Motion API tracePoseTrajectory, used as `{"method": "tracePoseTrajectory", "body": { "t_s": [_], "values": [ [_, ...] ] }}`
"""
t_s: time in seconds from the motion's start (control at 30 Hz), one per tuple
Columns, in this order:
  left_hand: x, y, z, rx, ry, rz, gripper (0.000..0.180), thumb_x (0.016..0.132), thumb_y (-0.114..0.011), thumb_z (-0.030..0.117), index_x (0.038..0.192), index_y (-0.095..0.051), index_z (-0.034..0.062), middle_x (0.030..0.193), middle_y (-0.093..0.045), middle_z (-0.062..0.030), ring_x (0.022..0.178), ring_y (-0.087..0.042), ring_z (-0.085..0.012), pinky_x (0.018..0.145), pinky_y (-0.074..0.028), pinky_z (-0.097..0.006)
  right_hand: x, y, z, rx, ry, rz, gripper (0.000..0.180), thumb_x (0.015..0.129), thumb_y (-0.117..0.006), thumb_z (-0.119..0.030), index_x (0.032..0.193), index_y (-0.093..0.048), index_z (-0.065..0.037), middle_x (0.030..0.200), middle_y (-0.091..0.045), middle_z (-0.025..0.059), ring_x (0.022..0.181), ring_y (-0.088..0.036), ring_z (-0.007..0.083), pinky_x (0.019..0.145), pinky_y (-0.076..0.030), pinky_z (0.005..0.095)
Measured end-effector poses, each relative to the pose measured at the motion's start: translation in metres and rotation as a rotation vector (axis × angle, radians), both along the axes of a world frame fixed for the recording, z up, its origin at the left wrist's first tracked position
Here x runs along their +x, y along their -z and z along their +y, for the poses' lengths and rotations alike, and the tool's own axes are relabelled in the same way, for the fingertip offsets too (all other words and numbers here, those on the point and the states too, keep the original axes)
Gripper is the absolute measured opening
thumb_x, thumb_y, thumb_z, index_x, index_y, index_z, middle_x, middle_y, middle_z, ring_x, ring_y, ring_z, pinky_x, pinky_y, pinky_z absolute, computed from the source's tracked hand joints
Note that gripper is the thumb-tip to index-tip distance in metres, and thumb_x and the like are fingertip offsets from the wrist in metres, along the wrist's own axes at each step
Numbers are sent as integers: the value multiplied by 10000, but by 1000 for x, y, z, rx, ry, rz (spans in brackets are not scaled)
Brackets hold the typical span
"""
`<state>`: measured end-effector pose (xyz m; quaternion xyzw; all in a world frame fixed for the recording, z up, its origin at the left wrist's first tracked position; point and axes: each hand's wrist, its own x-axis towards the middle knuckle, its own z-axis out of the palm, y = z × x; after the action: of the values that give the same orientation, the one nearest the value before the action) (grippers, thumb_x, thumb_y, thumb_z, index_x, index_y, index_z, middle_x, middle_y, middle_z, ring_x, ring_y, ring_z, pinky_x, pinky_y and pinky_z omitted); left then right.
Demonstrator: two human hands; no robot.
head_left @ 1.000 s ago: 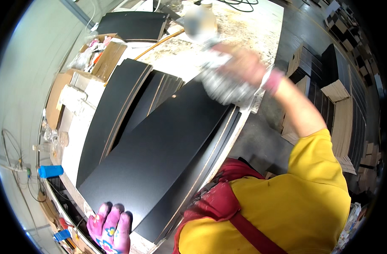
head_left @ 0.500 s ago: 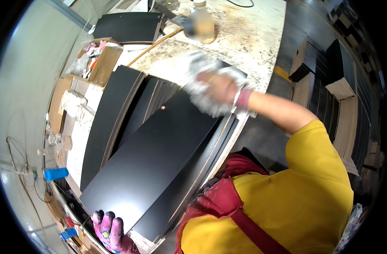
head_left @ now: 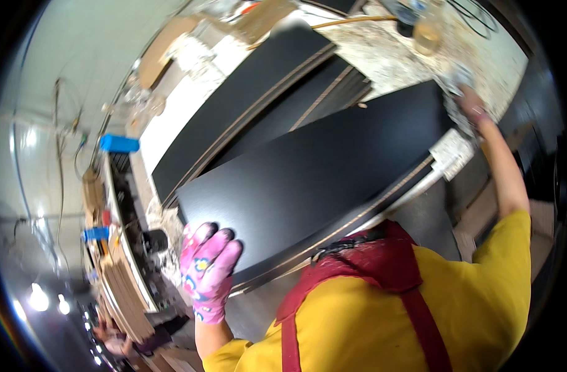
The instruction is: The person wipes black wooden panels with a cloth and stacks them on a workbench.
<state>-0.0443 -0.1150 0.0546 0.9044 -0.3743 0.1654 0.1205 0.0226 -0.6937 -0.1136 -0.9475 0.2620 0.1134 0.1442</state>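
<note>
A long, smooth black board (head_left: 320, 155) lies on top of similar boards at the front of the worktable. My left hand (head_left: 209, 270), in a pink flowered glove with dark fingertips, rests at the board's left end with its fingers stretched out on the surface. Bare and partly blurred, my right hand (head_left: 472, 102) is closed on a crumpled whitish rag (head_left: 457, 80) just at the board's far right end. Part of the rag hangs down along that end. Behind the top board, a wide black board (head_left: 246, 93) lies over several more with brown edges.
At the back right, a bottle with yellowish liquid (head_left: 427, 37) stands on the stained white tabletop (head_left: 497, 56). Cardboard (head_left: 166, 46) and clear plastic (head_left: 141, 99) line the far left edge. A blue object (head_left: 119, 144) sits near the left corner. Stacked panels (head_left: 125, 294) stand beyond.
My right hand has moved with the rag from over the board to its far right end. My left hand stays at the left end, its fingers lying flatter. The view has turned left.
</note>
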Motion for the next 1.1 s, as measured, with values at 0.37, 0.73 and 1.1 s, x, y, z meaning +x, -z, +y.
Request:
{"method": "tracePoseTrajectory", "body": {
  "t_s": [0.37, 0.73, 1.1],
  "values": [
    [6, 1, 4, -728, -129, 320, 205, 714, -676, 67, 919, -675, 55, 966, -683, -130, 994, -637, -293, 1031, -351, -506, -5, 84, -111, 353, -212, -260, 667, 807, -641, -128, 1401, -343, -62, 1381, -436, 148, 1290, -382, 243, 1060, -274, 286],
    [21, 35, 30, -1250, -413, 389, 379, 806, -687, 239, 1082, -558, 14, 1012, -627, -135, 859, -579, -208, 810, -442, -321, 104, 55, -100, 904, -245, -420, 550, 819, -594, -197, 1282, -436, 54, 1095, -608, 98, 959, -579, 170, 887, -438, 283],
    [-66, 124, 181, -993, -1069, 789, 446, 904, -604, 263, 1256, -498, 11, 1000, -602, -47, 929, -551, -135, 860, -432, -255, 29, -60, 115, 374, -431, 185, 367, 726, -691, -40, 1078, -602, 14, 917, -633, 67, 808, -575, 132, 731, -470, 254]
  ]
}}
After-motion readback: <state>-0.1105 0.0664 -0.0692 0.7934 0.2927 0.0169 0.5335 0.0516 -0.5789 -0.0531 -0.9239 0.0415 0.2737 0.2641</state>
